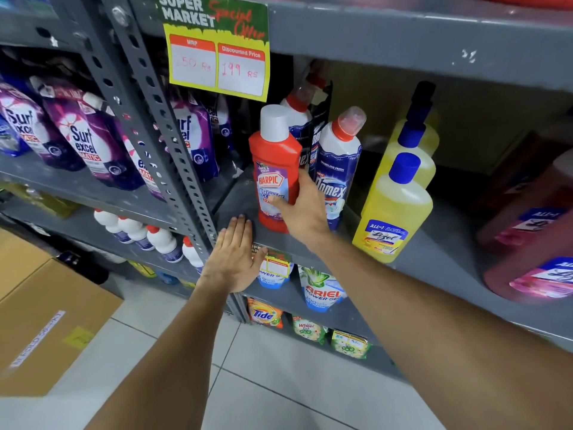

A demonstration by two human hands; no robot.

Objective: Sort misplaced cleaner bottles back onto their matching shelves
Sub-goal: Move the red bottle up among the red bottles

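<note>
A red Harpic bottle [274,169] with a white cap stands upright near the front left of the grey middle shelf [434,252]. My right hand [302,206] wraps around its lower right side, thumb across the label. My left hand [234,256] lies flat and open on the shelf's front edge, just left of the bottle, holding nothing. Right behind the Harpic stand blue-and-white Domex bottles [338,169] with red necks. Further right is a row of yellow Lizol bottles [393,209] with blue caps.
Pink Lizol bottles [533,243] fill the shelf's right end. Purple Surf Excel pouches [90,141] sit on the left rack behind a perforated grey upright [173,144]. White bottles [155,240], Ariel pouches [321,290] and Tide packs [263,315] occupy lower shelves. A cardboard box [40,324] stands on the floor at left.
</note>
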